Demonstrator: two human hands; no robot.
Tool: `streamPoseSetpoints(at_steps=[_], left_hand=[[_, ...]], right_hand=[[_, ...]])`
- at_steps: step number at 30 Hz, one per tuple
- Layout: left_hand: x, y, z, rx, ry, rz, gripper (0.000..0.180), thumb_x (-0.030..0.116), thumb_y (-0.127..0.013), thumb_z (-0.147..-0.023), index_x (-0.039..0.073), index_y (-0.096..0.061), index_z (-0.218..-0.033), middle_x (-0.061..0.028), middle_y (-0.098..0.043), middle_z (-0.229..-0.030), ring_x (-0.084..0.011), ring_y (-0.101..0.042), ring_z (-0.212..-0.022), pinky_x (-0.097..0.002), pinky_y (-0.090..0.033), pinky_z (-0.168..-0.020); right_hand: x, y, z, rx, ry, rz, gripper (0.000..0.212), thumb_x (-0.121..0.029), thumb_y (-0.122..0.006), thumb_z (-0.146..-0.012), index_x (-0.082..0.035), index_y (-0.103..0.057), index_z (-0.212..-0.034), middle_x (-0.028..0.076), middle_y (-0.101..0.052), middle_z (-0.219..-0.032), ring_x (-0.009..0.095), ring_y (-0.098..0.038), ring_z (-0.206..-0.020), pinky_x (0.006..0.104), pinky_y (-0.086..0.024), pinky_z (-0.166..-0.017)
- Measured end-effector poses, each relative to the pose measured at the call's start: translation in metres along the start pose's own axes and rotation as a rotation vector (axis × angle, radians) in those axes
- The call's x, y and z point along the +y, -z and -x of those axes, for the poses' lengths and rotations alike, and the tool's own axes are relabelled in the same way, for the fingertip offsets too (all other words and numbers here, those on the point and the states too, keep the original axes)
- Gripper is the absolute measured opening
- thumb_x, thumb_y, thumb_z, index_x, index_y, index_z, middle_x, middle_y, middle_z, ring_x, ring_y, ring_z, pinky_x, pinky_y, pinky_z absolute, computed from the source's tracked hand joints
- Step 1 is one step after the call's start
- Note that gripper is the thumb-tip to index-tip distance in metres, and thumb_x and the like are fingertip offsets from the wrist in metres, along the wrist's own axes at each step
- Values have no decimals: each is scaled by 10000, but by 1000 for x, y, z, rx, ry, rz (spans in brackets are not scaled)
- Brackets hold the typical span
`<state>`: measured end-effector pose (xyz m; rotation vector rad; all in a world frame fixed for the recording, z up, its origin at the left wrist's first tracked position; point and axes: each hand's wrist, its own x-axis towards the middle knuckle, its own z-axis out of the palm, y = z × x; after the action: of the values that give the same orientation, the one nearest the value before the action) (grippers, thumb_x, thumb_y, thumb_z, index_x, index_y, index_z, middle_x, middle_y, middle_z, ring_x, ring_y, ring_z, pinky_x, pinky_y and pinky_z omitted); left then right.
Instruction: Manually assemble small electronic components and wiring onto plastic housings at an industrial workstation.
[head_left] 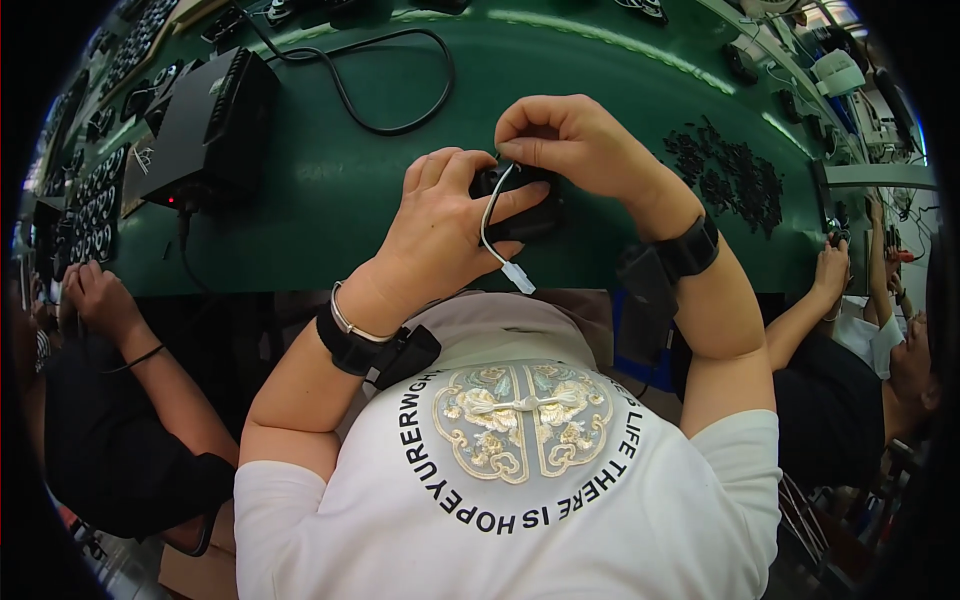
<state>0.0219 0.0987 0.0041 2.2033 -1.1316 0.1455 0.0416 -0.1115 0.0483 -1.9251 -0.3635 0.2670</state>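
At the near edge of the green table [330, 220], my left hand [435, 225] is closed on a black plastic part [535, 218], its fingers spread over the top. A thin white-grey cable [487, 218] runs over that part and ends in a small white plug [518, 277], which hangs towards me. My right hand [590, 150] is in a pinch just above the cable's far end. Whatever lies between its thumb and forefinger is too small and hidden to name. Much of the black part is covered by my left hand.
A black box [210, 125] with a red light and cords stands at the left. Behind it loops a black cord [450, 75]. Small black pieces [728, 178] lie heaped at the right. Co-workers' hands show at the left [98, 298] and right [830, 268].
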Motion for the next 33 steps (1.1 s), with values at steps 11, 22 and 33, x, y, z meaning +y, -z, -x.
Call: streamPoseSetpoints(at_steps=[11, 22, 33], left_hand=[[-4, 0, 1, 15, -11, 41, 551, 213, -848, -610, 300, -717, -1139, -101, -563, -1124, -317, -497, -1134, -456, -354, -1010], [0, 6, -3, -49, -13, 49, 547, 197, -849, -609, 268, -720, -1137, -109, -556, -1118, -311, -497, -1131, -447, -355, -1004], [-14, 20, -24, -125, -36, 191, 595, 196, -861, -587, 240, -716, -1163, -131, -606, -1069, -315, -566, -1001, -415, -463, -934]], right_hand=[[-10, -5, -10, -180, 35, 255, 77, -47, -663, -876, 2, -643, -932, 44, -612, -821, 125, -586, -736, 265, -498, -669], [-21, -3, -17, -277, -109, 412, 115, -87, -679, -846, -4, -652, -920, 95, -653, -853, 214, -626, -761, 311, -511, -696], [-22, 37, 40, 192, -97, -1, 147, -115, -667, -915, 7, -640, -994, -3, -617, -844, 58, -553, -751, 221, -452, -652]])
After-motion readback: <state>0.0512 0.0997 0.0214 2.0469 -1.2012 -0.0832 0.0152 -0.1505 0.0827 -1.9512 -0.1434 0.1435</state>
